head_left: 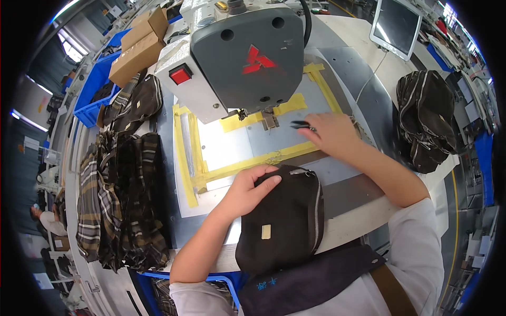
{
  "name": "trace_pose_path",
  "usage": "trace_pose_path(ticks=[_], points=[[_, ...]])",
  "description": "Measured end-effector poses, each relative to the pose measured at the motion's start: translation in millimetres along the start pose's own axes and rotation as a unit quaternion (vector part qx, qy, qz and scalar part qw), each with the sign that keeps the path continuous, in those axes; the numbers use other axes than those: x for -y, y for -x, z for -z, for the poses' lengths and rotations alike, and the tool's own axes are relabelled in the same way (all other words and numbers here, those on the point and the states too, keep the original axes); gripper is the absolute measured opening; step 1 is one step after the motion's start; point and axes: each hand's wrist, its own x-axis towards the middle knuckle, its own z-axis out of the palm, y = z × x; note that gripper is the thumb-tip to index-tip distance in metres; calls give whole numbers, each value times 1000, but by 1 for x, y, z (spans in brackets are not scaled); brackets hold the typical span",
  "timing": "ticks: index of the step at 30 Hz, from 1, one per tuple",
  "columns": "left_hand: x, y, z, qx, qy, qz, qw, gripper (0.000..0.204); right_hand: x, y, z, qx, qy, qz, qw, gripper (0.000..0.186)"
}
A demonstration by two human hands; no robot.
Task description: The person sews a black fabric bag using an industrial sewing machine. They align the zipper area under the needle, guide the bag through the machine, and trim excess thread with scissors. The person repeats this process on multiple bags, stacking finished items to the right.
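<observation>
A dark brown fabric bag (279,221) with a silver zipper along its right side and a small tan label lies at the table's front edge, against my lap. My left hand (250,189) is closed on its upper left edge, thumb on top. Farther off to the right, my right hand (337,134) is closed around a small black two-pronged tool (302,125), like thread snips; its tips point left, toward the presser clamp (270,120) under the sewing machine head (245,58). My fingers hide most of the tool.
Yellow tape (247,160) frames the light metal work plate. Plaid and dark fabric pieces (121,200) are heaped at the left, with blue bins (95,100) and a cardboard box (138,55) behind. Dark zippered bags (427,116) are stacked at the right. A monitor (396,26) stands far right.
</observation>
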Motion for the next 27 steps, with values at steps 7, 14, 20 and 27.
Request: trace_pose_path(ticks=[7, 14, 20, 27], points=[[-13, -9, 0, -45, -30, -17, 998, 18, -6, 4, 21, -39, -219, 76, 972, 23], [-44, -25, -4, -68, -113, -63, 989, 15, 38, 16, 35, 54, -404, -26, 913, 16], [-31, -30, -16, -102, -183, -106, 972, 17, 38, 16, 28, 82, -489, -68, 866, 16], [-34, -31, -11, -95, -203, -113, 968, 14, 28, 13, 7, 137, -651, -126, 736, 17]])
